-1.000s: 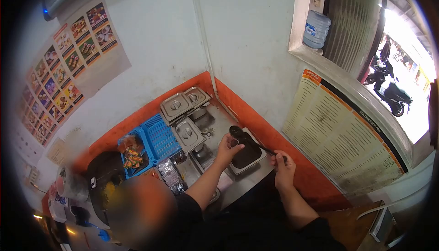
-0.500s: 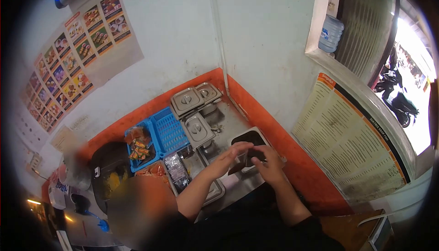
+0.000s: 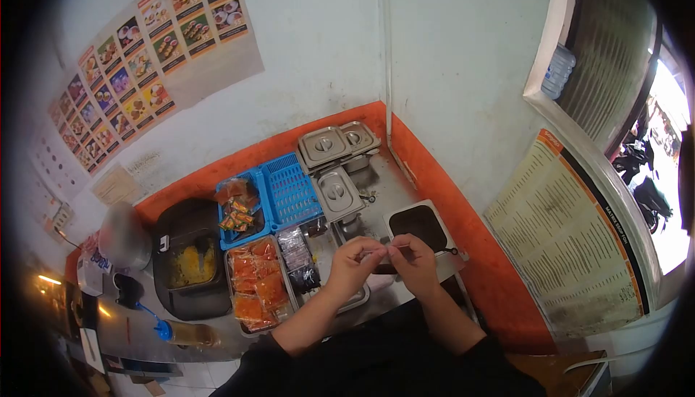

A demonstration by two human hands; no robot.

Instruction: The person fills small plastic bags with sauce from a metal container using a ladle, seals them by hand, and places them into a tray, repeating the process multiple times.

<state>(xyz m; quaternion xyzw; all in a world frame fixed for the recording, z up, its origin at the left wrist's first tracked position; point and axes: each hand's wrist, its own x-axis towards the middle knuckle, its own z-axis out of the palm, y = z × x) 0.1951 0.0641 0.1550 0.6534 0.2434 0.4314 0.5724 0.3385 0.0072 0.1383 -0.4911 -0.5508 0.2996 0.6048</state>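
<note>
Bag (image 3: pixel 382 267) with dark contents is pinched between the fingertips of left hand (image 3: pixel 354 265) and right hand (image 3: pixel 413 262), near a pan (image 3: pixel 444 226) on the bench (image 3: pixel 393 184).

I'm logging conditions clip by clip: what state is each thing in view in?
Left hand: fingers pinched, contents unclear
Right hand: fingers pinched, contents unclear
Dark-filled pan: uncovered
Back pans: lids on
Orange-packet tray: uncovered, filled
Bottle: blue cap on

Scuffed pale walls (image 3: pixel 318 42) with an orange-red painted band (image 3: pixel 463 216) meet behind a grey metal counter (image 3: pixel 392 182). Bright daylight (image 3: pixel 662 93) fills the opening (image 3: pixel 672 243) at far right.
</note>
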